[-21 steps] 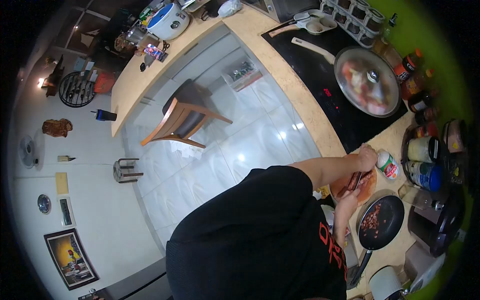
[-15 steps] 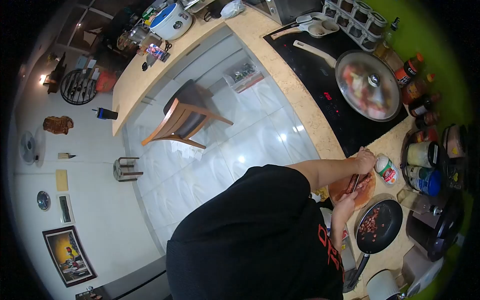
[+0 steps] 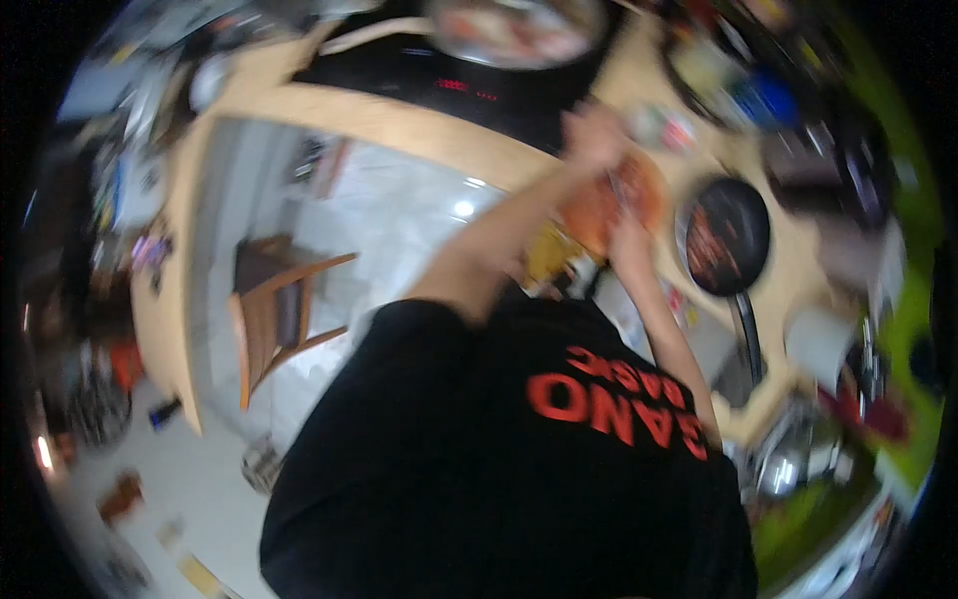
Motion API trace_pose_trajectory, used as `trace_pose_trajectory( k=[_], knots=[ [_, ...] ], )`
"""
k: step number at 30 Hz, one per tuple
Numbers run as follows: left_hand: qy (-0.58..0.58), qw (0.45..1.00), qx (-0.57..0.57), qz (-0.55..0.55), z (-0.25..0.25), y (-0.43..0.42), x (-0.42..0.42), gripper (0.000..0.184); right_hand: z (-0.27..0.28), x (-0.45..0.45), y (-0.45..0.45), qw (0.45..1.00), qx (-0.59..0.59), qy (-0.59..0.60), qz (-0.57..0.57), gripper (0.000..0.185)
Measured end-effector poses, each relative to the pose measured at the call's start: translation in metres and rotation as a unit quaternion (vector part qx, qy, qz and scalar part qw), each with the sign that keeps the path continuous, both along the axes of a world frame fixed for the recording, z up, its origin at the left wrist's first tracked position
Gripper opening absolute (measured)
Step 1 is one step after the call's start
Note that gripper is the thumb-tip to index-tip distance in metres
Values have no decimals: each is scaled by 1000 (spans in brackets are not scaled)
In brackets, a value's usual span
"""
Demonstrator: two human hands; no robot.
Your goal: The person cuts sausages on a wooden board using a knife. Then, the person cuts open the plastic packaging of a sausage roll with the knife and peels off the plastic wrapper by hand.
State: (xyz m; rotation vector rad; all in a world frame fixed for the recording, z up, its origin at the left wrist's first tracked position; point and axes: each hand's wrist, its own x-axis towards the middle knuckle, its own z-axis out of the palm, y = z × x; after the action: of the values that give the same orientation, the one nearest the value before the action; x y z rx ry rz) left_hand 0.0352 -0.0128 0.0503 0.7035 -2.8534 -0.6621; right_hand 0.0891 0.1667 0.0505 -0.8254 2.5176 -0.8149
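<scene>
Both of my hands are at a round reddish-brown cutting board [image 3: 651,197] on the counter, all blurred by motion. My right hand [image 3: 629,245] is closed at the board's near side, with a thin grey knife [image 3: 619,190] reaching away from it. At the far edge, my left hand [image 3: 596,140] is closed beside the far end of the knife. Whatever its fingers grip is hidden. Dark reddish meat lies under the knife, too smeared to make out in detail. Right of the board sits a black frying pan [image 3: 738,225] holding small browned meat pieces [image 3: 711,245].
A lidded pan [image 3: 514,30] stands on the black cooktop [image 3: 419,75]. A white jar [image 3: 659,128] is just beyond the board. Something yellow [image 3: 549,255] lies by the board's near left edge. A wooden chair [image 3: 284,314] stands on the tiled floor to the left.
My view has swung, so the counter, board and pans appear further left and higher. Both hands stay at the board, with the knife between them.
</scene>
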Motion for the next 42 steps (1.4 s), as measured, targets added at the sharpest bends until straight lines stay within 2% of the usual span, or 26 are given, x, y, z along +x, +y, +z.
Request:
trace_pose_trajectory(
  k=[1,2,4,5,7,8,10,11,13,18,20,22,26,28,32,34,38,41,42],
  knots=[
    [172,983,-49,27,-29,-6,3,23,2,-1,1,999,-29,-27,-23,57],
    [294,955,-25,18,4,-15,28,15,-9,-4,-8,997,-72,-3,-26,54],
    [337,934,120,-12,-14,1,57,15,-11,-12,-4,997,-75,-5,-28,49],
    [335,934,126,-20,-18,16,66,15,-9,-12,1,997,-75,-8,-29,48],
    [162,936,311,-38,-9,44,87,27,24,-10,8,1000,-8,-24,-3,60],
    [160,937,309,-43,-13,46,85,27,29,-10,7,999,8,-32,4,64],
    [198,938,284,-30,-28,47,79,37,31,-7,5,996,74,-50,-14,47],
    [210,939,269,-38,-36,45,77,38,29,-3,3,996,74,-53,-18,47],
    [192,940,279,-38,-39,35,77,36,20,5,-3,994,86,63,-12,26],
    [151,919,363,24,-45,28,78,31,24,15,3,994,103,48,-5,23],
    [151,927,343,27,-48,26,79,30,31,22,12,993,114,34,-6,21],
    [134,894,424,53,-48,27,78,26,34,27,23,987,150,52,-1,16],
    [169,923,347,1,-34,31,77,25,26,7,9,992,112,62,7,18],
    [88,940,331,-1,-39,27,73,28,23,-3,-4,995,85,52,11,19],
    [109,935,338,-6,-49,30,72,28,22,1,6,996,79,41,12,18],
    [120,933,339,2,-47,35,75,28,24,13,18,992,121,23,-1,18],
    [118,945,304,4,-32,39,77,26,20,11,18,994,109,5,5,17],
    [95,966,239,-15,-18,40,78,25,9,3,14,996,88,-15,-19,20],
    [78,970,229,-22,-14,43,79,25,-1,0,12,999,36,10,-23,22]
  ],
)
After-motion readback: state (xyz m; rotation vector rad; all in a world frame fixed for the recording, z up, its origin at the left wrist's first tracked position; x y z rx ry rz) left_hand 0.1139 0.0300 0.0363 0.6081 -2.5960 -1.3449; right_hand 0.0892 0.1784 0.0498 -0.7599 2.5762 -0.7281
